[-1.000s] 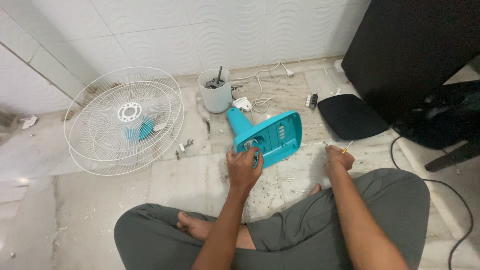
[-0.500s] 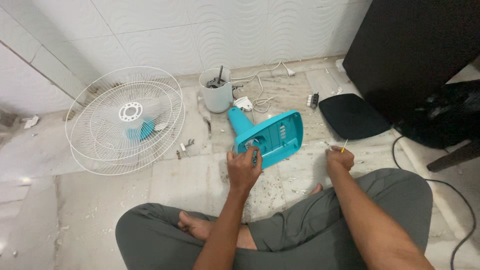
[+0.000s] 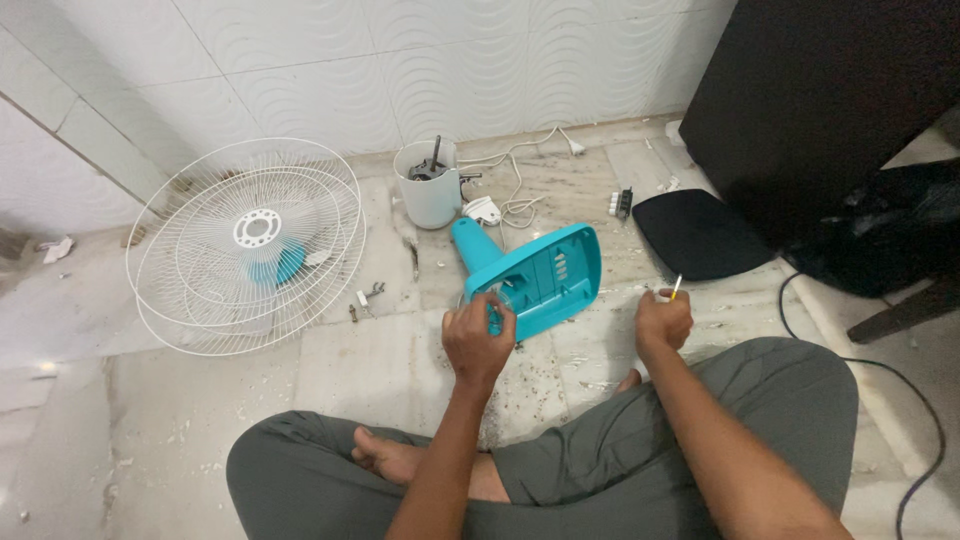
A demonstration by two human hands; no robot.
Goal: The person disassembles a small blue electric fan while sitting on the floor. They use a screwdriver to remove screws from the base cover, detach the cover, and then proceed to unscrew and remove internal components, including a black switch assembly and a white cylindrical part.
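Marble floor (image 3: 330, 380), tiled wall behind. Left hand (image 3: 478, 340), fingers closed, grips the teal fan base (image 3: 540, 275) lying before the crossed legs; right hand (image 3: 662, 320) pinches a small screwdriver (image 3: 676, 288). Disassembly appears under way; bringing the tip to a fastener seems next.

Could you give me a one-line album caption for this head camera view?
Seated cross-legged on a marble floor, left hand on a turquoise plastic fan base, right hand gripping a thin yellow-tipped tool.

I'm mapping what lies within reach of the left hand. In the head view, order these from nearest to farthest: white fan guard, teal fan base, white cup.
1. Teal fan base: under the left hand, touched.
2. White cup: beyond, by the wall.
3. White fan guard: far left, on the floor.
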